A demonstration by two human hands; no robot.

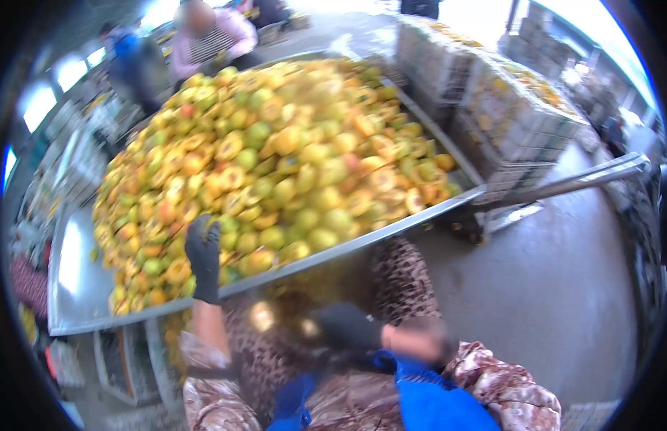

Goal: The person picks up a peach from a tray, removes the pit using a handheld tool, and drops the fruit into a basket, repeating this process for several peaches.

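A large heap of yellow-green peaches [276, 158], many of them halved with the hollow showing, covers a metal tray table [75, 287] in front of me. My left hand [203, 255], in a dark glove, reaches over the near rim and touches fruit at the heap's front left. Its thumb and fingertips look apart, with yellow fruit behind them. My right hand [348, 327], also dark-gloved, is low over my lap, below the table's edge. Motion smears its fingers, so whatever may be in them is hidden. Some yellow shows dimly beneath the table rim near it.
Stacked crates [520, 108] filled with fruit stand at the back right. A metal bar [570, 179] juts out from the table's right corner. Across the heap is a person in a pink sleeve [240, 36]; another person stands at the far left. Grey floor [549, 287] lies to my right.
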